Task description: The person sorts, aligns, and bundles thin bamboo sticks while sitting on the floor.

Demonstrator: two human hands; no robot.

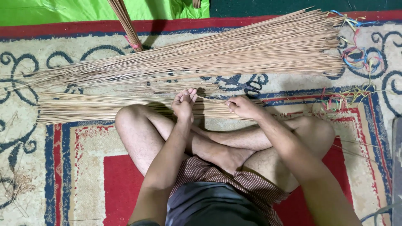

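A patterned carpet (pixel 29 167) of red, cream and dark blue filled nearly the whole frame, with a bright green sheet (pixel 63 10) lying along the upper left edge. Across the upper half of the frame a large fan of thin tan sticks (pixel 234 52) spread from a narrow point at the left to a wide end at the upper right. Below it, in the middle left, a smaller flat pile of sticks (pixel 92 109) lay on the carpet just in front of the person's crossed bare legs. A tied bundle of sticks (pixel 125 23) with a pink band slanted down from the top edge, left of centre. Loose coloured ribbon strips (pixel 360 56) curled on the carpet at the far right, and more lay lower down by the right knee. Black-handled scissors (pixel 252 88) rested on the carpet just above the right hand. At centre, the left hand (pixel 184 104) was raised over the smaller pile, fingers curled together and pinching one end of a single thin stick (pixel 211 99). The right hand (pixel 243 106), just right of centre, was closed on the other end of that stick, which ran between the two hands directly above the pile.
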